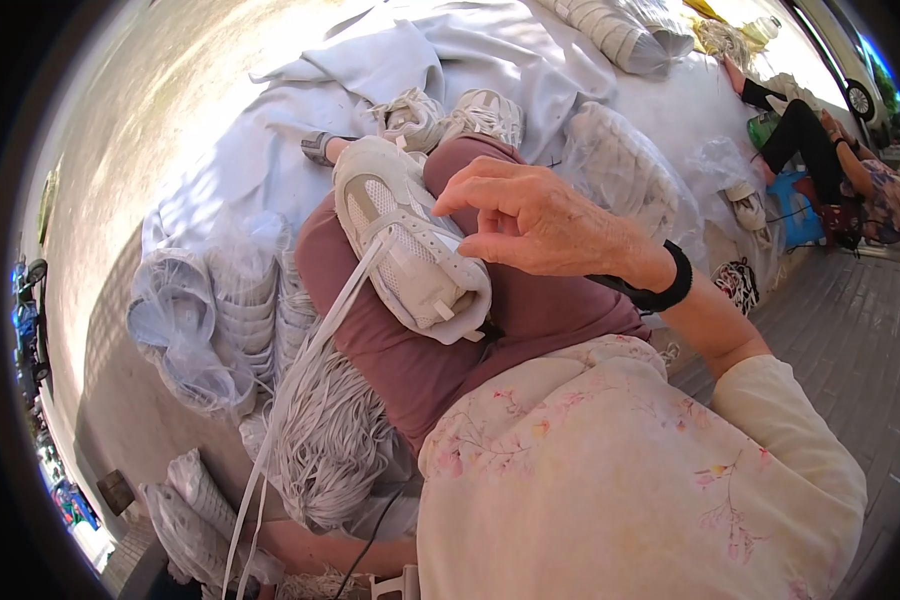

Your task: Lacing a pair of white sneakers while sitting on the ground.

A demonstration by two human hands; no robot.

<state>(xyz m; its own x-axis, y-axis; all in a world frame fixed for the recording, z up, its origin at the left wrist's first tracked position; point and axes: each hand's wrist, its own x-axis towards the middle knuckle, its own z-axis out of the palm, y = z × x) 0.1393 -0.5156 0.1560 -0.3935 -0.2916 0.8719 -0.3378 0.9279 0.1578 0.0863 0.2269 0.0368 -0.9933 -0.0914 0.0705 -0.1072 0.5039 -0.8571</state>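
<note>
I see a pale sneaker (410,240) lying on my lap, on the mauve trouser leg (510,320), toe toward my belly. A flat white lace (320,330) runs from its eyelets down to the left of the sneaker and trails off toward the bundle of loose laces (330,450) below it. My right hand (540,220) hovers just right of the sneaker, fingers (470,190) curled narrow, pinching what looks like the lace end, though I cannot be sure. My left hand is out of view. I judge the lacing only begun. Beyond the sneaker lie two more sneakers (450,118) and bagged stacks of soles (220,310).
</note>
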